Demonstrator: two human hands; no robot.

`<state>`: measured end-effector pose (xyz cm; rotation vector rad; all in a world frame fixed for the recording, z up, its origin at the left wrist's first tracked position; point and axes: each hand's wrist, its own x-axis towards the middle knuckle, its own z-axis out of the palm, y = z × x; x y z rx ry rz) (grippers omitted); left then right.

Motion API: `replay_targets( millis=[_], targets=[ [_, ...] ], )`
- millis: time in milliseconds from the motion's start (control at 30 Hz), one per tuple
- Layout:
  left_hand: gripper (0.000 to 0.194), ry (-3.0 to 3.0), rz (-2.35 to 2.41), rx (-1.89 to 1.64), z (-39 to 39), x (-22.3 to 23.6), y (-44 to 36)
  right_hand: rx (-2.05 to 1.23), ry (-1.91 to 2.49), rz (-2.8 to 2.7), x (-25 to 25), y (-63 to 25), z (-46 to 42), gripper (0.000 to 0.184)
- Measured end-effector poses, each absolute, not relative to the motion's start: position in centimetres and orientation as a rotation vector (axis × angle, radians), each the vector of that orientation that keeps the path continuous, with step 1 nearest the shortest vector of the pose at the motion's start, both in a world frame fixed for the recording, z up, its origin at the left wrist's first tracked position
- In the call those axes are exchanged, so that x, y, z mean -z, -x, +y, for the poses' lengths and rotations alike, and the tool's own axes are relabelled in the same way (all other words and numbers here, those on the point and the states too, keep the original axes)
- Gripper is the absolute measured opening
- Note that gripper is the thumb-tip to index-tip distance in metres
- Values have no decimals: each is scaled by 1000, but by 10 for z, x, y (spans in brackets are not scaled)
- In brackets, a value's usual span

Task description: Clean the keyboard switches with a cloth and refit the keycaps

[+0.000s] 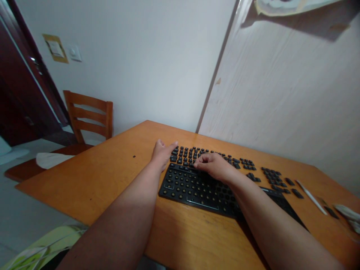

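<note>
A black keyboard base (197,189) with its keycaps removed lies on the orange wooden table (107,176). Beyond it, several loose black keycaps (191,153) are laid out in rows on the table. My left hand (161,153) rests at the keyboard's far left corner, its fingers stretched toward the keycaps. Over the keyboard's top edge, my right hand (212,165) has its fingers pinched together, apparently on one small keycap that I cannot clearly make out.
More keycaps (274,178) lie to the right, beside a white pen-like stick (311,197) and a pale crumpled item (348,214). A wooden chair (88,116) stands at the table's far left. A wall panel (281,93) rises close behind the table.
</note>
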<state>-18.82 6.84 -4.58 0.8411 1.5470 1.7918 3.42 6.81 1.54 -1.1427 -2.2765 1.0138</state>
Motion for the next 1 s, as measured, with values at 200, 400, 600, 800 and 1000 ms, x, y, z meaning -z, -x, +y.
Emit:
replay_targets(
  millis=[200,400,600,800,1000],
  targets=[
    [103,-848,1565,-1802,69,47,187,-1074,1159,-2252,-11,-32,67,19],
    [105,-841,1555,-1801,69,45,186,-1030,1115,-2306,-8,-31,68,19],
    [108,-851,1575,-1795,71,50,188,-989,1100,-2335,-4,-31,69,18],
    [104,-826,1591,-1798,72,50,188,-936,1090,-2374,-4,-29,67,18],
    [103,-852,1598,-1802,74,52,188,-892,1091,-2399,-2,-28,69,17]
  ],
)
